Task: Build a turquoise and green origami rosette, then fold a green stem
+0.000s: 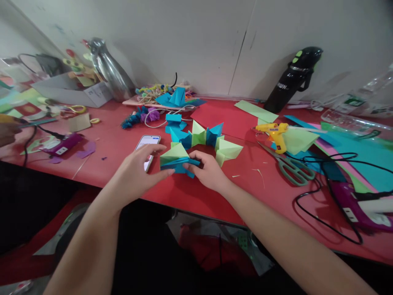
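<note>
A partial ring of folded paper pieces, light green (199, 134) and blue (214, 134), lies on the red table (233, 200). At its near left side, my right hand (209, 169) pinches a blue folded piece (179, 164) between thumb and fingers. My left hand (139, 170) is beside the same part of the ring, fingers and thumb spread apart, the thumb tip close to the blue paper. No object shows between its fingers. A phone (147, 148) lies partly behind my left hand.
To the right are a yellow glue gun (275, 134), green-handled scissors (291, 168), black cables, coloured paper sheets (365, 155) and a purple power strip (356, 209). A black bottle (288, 82) and steel jug (109, 67) stand behind. Another person's hand (8, 130) is at far left.
</note>
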A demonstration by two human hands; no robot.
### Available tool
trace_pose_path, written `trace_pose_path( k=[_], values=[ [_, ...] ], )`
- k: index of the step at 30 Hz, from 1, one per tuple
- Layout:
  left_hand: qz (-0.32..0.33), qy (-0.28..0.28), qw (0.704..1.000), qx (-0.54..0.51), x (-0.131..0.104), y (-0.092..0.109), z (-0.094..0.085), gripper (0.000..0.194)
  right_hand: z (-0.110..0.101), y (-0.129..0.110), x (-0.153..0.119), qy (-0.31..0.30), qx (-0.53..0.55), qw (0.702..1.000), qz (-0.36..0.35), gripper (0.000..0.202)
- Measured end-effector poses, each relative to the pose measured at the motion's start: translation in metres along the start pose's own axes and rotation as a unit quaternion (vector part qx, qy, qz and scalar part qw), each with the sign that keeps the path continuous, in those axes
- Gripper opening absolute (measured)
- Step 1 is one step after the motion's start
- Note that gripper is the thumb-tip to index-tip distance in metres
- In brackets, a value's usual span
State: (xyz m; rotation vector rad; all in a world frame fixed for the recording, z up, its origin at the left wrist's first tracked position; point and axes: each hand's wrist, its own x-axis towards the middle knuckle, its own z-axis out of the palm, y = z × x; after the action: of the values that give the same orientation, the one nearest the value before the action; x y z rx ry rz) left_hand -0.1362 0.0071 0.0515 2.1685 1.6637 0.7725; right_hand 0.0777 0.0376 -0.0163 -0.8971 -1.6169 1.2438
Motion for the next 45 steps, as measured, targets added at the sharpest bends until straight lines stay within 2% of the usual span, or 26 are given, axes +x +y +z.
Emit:
trace_pose_path(
  k=[3,6,12,14,17,20,22,27,34,45],
  values=[
    [-0.041,-0.023,0.999,0.013,0.001,-0.003,0.007,0.040,0.001,0.000,0.000,0.000,-0.007,1.000,0.000,0.018],
    [-0.054,-0.024,0.998,-0.002,0.003,-0.004,0.008,0.029,0.001,-0.001,-0.001,0.007,-0.009,1.000,0.002,0.014],
    [-0.074,-0.014,0.997,-0.032,0.004,-0.007,0.009,0.028,0.004,-0.003,-0.004,0.012,-0.019,1.000,-0.015,0.015],
    [-0.061,-0.004,0.998,-0.033,0.003,-0.007,0.011,0.032,0.004,-0.002,-0.005,0.007,-0.022,1.000,-0.015,0.017],
    [0.026,0.019,0.999,-0.005,0.003,-0.004,0.013,0.040,0.004,0.000,-0.005,0.022,-0.031,0.999,-0.008,0.019],
    [0.110,0.030,0.993,0.025,0.003,0.000,0.015,0.036,0.002,0.003,-0.004,0.032,-0.051,0.998,-0.013,0.018],
    [0.127,0.029,0.991,0.026,0.003,0.001,0.016,0.033,0.002,0.005,-0.004,0.032,-0.068,0.997,-0.017,0.019],
    [0.134,0.025,0.990,0.035,0.003,0.001,0.022,0.028,0.001,0.005,-0.005,0.033,-0.085,0.996,-0.015,0.018],
    [0.119,0.040,0.991,0.056,0.003,-0.003,0.025,0.024,-0.001,0.004,-0.004,-0.025,-0.088,0.996,0.007,0.012],
    [0.089,0.034,0.994,0.046,0.003,0.002,0.023,0.023,0.003,0.004,-0.004,-0.011,-0.113,0.994,-0.003,0.011]
  ],
)
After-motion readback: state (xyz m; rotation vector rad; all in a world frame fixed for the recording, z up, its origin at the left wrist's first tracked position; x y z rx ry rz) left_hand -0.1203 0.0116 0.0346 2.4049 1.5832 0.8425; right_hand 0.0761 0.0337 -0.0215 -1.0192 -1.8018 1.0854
